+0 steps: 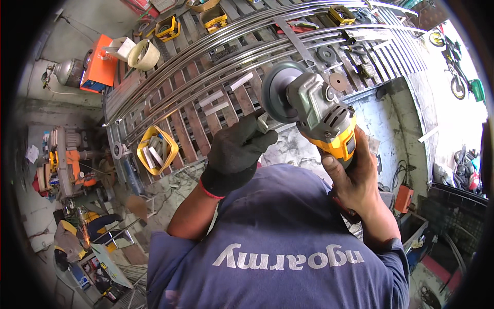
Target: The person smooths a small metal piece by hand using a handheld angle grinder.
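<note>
Gloved left hand pinches small metal piece; bare right hand grips grinder. Advise light pressure, left hand clear of disc.

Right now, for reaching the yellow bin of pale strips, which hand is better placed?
Left hand, probably: it's nearer the yellow bin, though it would first have to release the small metal piece it pinches. The right hand is farther off and grips the grinder.

A slatted workbench stands on stained floor, bright light at right.
</note>
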A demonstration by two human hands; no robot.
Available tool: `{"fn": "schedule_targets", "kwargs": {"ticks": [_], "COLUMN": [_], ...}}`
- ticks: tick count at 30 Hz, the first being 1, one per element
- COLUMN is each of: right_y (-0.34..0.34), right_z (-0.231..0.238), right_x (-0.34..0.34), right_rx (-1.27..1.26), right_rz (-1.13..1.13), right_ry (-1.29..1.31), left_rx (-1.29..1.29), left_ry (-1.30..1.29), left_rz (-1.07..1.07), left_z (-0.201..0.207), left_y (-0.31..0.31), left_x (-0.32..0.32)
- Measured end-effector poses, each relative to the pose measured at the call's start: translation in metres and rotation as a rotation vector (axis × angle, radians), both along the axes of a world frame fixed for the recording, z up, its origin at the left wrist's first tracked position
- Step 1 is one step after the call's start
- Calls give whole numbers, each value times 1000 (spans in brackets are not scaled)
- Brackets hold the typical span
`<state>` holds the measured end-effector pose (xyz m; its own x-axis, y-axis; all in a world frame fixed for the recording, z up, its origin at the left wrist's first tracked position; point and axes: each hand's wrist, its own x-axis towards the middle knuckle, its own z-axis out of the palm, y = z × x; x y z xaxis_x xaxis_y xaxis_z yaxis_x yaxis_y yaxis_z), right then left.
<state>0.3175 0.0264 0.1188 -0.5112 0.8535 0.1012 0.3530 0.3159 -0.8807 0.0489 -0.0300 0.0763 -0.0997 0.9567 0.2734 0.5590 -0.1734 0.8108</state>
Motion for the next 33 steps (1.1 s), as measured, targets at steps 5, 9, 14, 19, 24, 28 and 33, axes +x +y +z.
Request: {"fn": "schedule_targets", "kwargs": {"ticks": [5,9,14,19,24,28,33], "right_y": [-2,-2,0,2,-4,-5,-11], "right_z": [-1,4,2,4,26,34,36], "right_x": [-3,-5,-6,-3,13,20,22], "right_rx": [23,75,66,-9,-326,-365,-434], "right_rz": [27,42,32,-16,31,179,232], "right_ry": [37,9,-10,14,162,87,119], "left_rx": [113,94,150,-8,184,383,477], "left_ry": [-9,128,326,-117,-307,-251,141], "left_rz": [-7,-103,-109,33,63,44,21], "left_z": [4,3,0,12,0,-1,10], "left_y": [-1,-2,-7,-4,11,16,21], "left_x": [1,-4,-12,-5,-26,-38,-43]}}
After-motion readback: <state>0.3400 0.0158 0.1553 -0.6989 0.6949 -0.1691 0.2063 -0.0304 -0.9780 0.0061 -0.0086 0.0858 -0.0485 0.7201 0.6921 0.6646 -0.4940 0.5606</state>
